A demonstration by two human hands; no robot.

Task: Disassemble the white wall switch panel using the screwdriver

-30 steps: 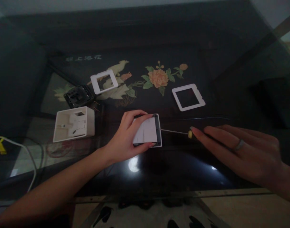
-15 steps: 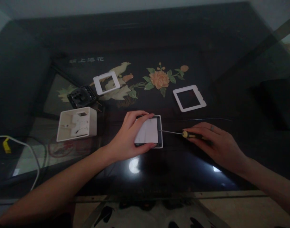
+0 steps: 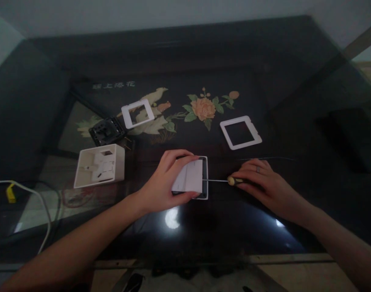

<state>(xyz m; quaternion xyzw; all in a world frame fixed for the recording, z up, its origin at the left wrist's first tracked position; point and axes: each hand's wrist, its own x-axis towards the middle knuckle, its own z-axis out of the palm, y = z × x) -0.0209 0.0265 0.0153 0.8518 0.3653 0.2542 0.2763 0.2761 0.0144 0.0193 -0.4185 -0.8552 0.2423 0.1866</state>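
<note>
My left hand (image 3: 163, 180) is closed round a white wall switch (image 3: 193, 177) that lies on the dark glass table (image 3: 222, 219), thumb and fingers gripping its near and far edges. The switch's white rocker is lifted at its right side above a dark frame. My right hand (image 3: 264, 184), with a ring on one finger, is closed on the dark handle of a thin screwdriver (image 3: 223, 181). The metal shaft points left and its tip meets the switch's right edge.
A white mounting box (image 3: 99, 165) stands to the left, with a black switch insert (image 3: 108, 130) behind it. Two white square frames lie farther back: a small frame (image 3: 137, 113) and a larger frame (image 3: 240, 133). A white cable with a yellow tag (image 3: 11, 194) runs at the far left.
My right hand, spread open beside the screwdriver a second ago, has closed on its handle. The tip now sits at the switch's edge. The rocker has lifted slightly. The view tilted down a little.
</note>
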